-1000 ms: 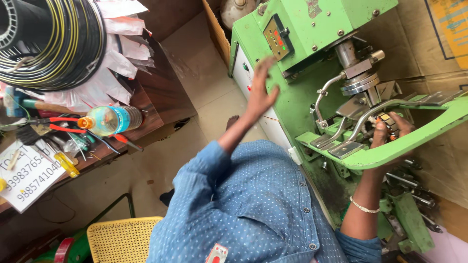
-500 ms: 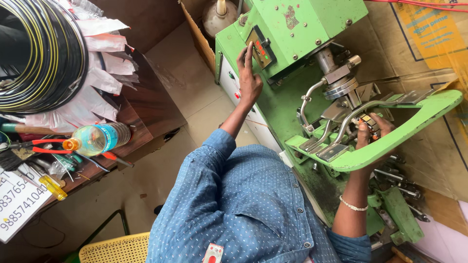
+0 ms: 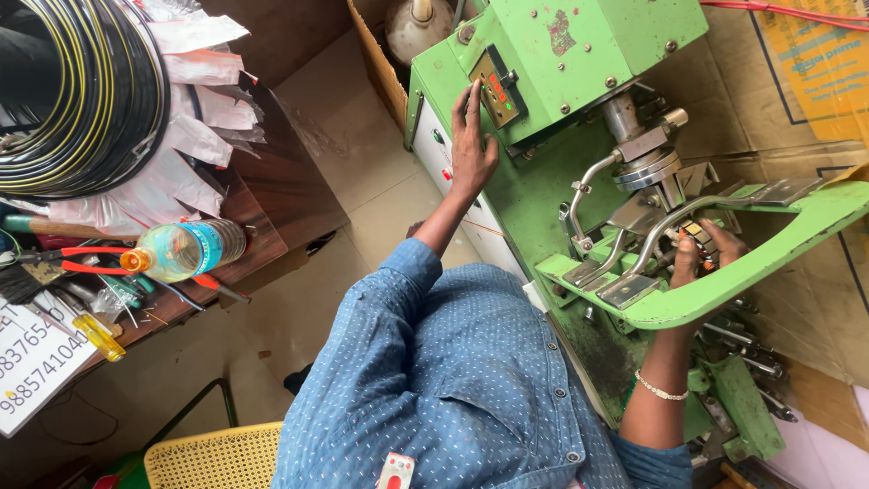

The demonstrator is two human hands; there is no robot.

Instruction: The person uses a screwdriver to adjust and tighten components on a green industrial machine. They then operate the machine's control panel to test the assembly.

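I face a green press machine [image 3: 579, 36]. My left hand [image 3: 472, 145] lies flat against its front, fingers stretched up to the edge of a small control panel [image 3: 496, 89] with red lights. My right hand [image 3: 697, 254] reaches over the curved green guard [image 3: 769, 254] and pinches a small workpiece below the metal press head [image 3: 647, 163]. The piece is mostly hidden by my fingers and the bent steel bars. A thin bracelet [image 3: 659, 391] sits on my right wrist.
At my left a wooden bench [image 3: 272, 199] carries a coil of black and yellow wire [image 3: 90, 100], a plastic bottle [image 3: 186, 249], red-handled pliers [image 3: 81, 263] and a yellow screwdriver [image 3: 95, 335]. A yellow chair [image 3: 217, 457] is behind me. Cardboard [image 3: 815, 72] lines the wall.
My left hand has risen from mid-air onto the machine front beside the control panel. My right hand has stayed under the press head.
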